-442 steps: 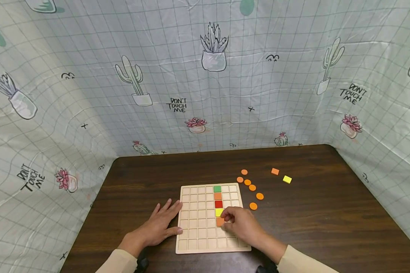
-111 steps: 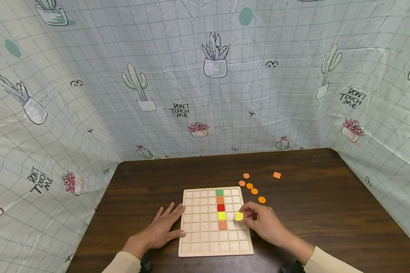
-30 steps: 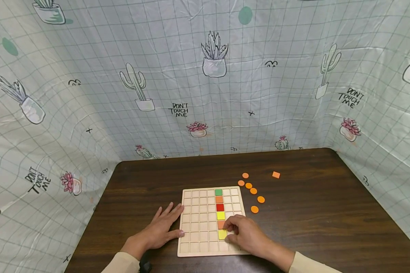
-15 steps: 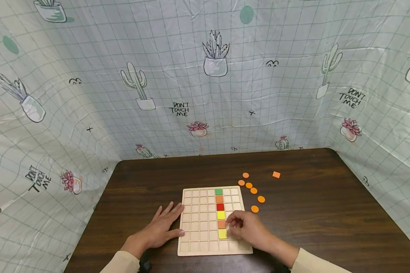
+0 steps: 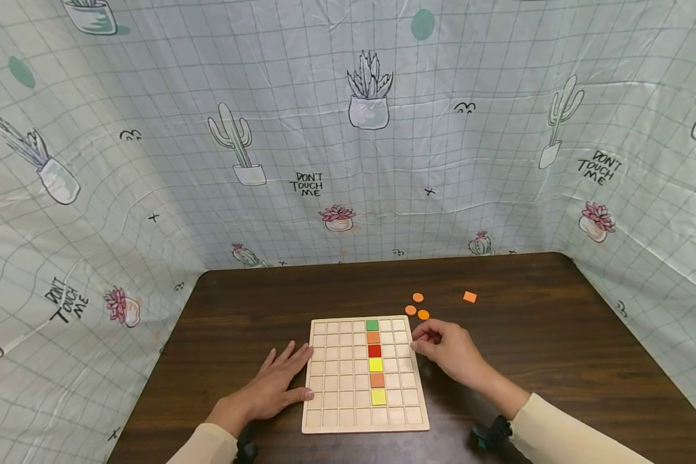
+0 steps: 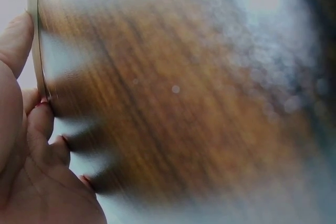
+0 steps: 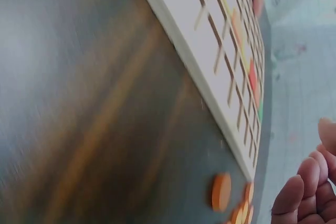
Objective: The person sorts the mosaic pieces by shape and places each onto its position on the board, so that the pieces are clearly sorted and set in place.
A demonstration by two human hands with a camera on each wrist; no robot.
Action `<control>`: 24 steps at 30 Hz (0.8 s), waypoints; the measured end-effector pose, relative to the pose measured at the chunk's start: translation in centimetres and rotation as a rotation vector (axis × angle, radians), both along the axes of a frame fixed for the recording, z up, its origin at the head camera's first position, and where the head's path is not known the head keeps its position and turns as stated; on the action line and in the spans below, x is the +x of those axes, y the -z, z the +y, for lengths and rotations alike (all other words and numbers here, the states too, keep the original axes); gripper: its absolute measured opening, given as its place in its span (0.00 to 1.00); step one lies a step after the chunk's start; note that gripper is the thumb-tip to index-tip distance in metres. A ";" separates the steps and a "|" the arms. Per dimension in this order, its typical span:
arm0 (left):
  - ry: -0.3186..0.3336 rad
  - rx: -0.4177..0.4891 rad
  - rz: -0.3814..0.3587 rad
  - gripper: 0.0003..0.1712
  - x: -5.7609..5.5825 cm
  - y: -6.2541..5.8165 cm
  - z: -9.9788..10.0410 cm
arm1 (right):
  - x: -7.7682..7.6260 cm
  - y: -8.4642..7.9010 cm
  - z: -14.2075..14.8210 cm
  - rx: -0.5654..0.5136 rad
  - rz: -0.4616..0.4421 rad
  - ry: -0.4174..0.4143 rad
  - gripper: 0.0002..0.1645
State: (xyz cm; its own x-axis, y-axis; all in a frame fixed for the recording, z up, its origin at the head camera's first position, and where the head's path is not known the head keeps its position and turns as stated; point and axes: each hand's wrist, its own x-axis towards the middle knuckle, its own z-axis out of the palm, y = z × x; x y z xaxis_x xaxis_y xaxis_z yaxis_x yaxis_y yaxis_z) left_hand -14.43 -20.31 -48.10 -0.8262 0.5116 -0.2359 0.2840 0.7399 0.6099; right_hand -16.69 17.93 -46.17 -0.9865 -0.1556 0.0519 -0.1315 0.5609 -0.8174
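A pale wooden grid board (image 5: 338, 367) lies flat on the table. One of its columns holds, from the far side, a green tile (image 5: 372, 325), orange tile (image 5: 373, 338), red tile (image 5: 374, 351), yellow tile (image 5: 376, 365), orange tile (image 5: 377, 380) and nearest yellow tile (image 5: 379, 396). My left hand (image 5: 269, 390) rests against the board's left edge, fingers spread. Above the right edge hovers my right hand (image 5: 452, 351), loosely bent; in the right wrist view its fingers (image 7: 299, 192) hold nothing visible. It hides some orange discs in the head view.
Thin orange discs (image 5: 423, 314) lie beyond the board's far right corner; the right wrist view shows one disc (image 7: 221, 191) beside the board. A loose orange tile (image 5: 470, 297) sits farther right on the dark wooden table (image 5: 255, 296). A patterned curtain (image 5: 301, 116) surrounds the table.
A second yellow tile was carried from the table into the column, below the lower orange tile. My right hand has let go of it and moved right and away. The left hand stays put.
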 end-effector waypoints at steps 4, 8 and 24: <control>0.001 0.001 0.000 0.49 0.0 0.0 -0.1 | -1.6 0.0 1.8 -0.004 0.008 0.038 0.09; 0.001 -0.003 0.001 0.50 -0.1 0.1 -0.1 | -3.0 0.0 3.7 0.036 0.034 0.073 0.12; 0.007 0.003 0.000 0.50 -0.2 0.1 -0.3 | -7.3 -0.4 9.8 0.190 0.050 0.121 0.26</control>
State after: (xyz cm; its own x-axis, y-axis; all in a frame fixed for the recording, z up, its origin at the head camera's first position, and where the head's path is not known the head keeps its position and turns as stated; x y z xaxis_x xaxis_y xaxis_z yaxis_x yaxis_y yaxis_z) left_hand -14.63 -20.58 -48.23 -0.8227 0.5181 -0.2341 0.2893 0.7360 0.6121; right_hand -23.97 27.75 -45.80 -0.9954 -0.0482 0.0822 -0.0918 0.7185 -0.6894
